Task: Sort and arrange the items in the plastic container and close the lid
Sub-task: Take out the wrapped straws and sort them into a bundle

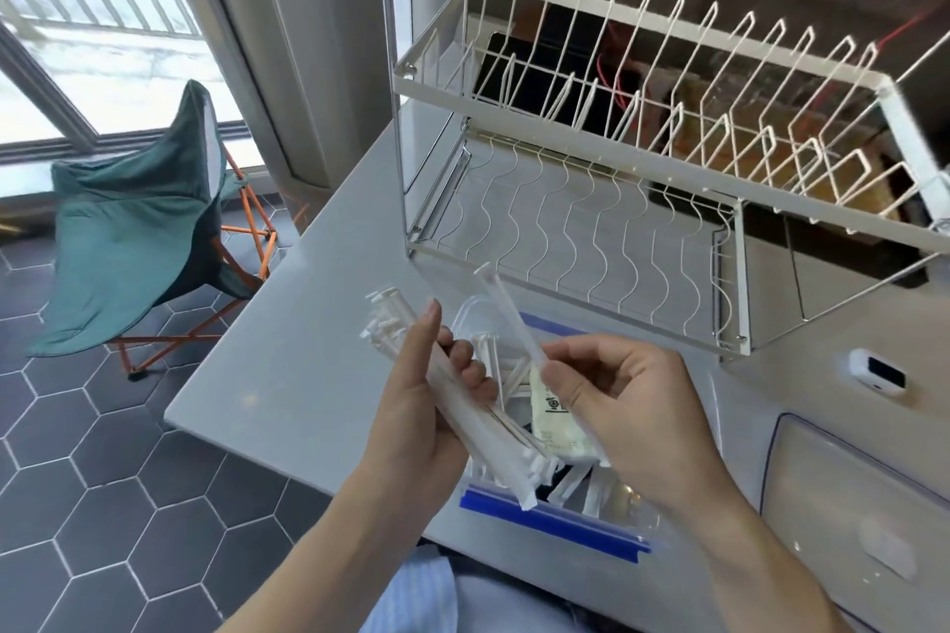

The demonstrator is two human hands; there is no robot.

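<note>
My left hand (432, 406) grips a bundle of several long white wrapped sticks (406, 339) that slants from upper left to lower right above the container. My right hand (627, 406) pinches a single wrapped stick (506, 308) that points up and to the left. Under both hands stands a clear plastic container (611, 509) with blue clip edges (545, 522). It holds more white wrapped pieces and a pale printed packet (555, 422). Its far blue edge (547, 324) shows behind the hands. I cannot see a lid clearly.
A white two-tier wire dish rack (591, 180) stands on the grey counter (288, 375) right behind the container. A small white device (876, 373) lies to the right. A green folding chair (144, 231) stands on the hexagon-tiled floor to the left.
</note>
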